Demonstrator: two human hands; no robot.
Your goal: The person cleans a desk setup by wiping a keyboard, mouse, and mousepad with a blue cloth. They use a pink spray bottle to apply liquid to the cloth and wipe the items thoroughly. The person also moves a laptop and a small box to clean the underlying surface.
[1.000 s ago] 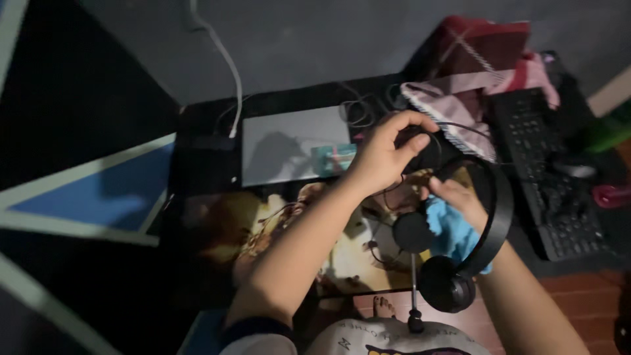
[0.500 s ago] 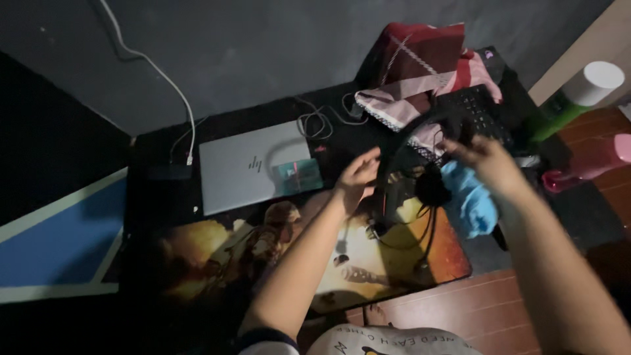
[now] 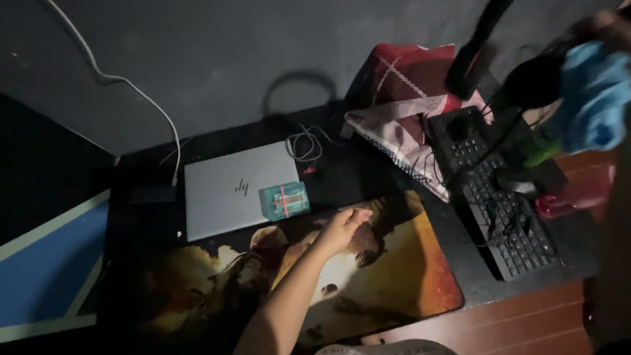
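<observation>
Headset point(image 3: 526, 82) raised in right hand point(image 3: 601, 29), headband point(image 3: 476, 43) tilted upward.

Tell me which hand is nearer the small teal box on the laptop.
Left. The left hand rests on the desk mat just right of the teal box; the right hand is raised far off, top right.

Left arm: bare, stretched forward from the bottom of the view.
Left hand point(image 3: 342, 227): low, palm down, fingers loosely bent, nothing in its grip.
Right hand point(image 3: 601, 26): lifted high at the top right corner, mostly out of view and blurry, so its grip is unclear.
Gap: the hands are well apart.
</observation>
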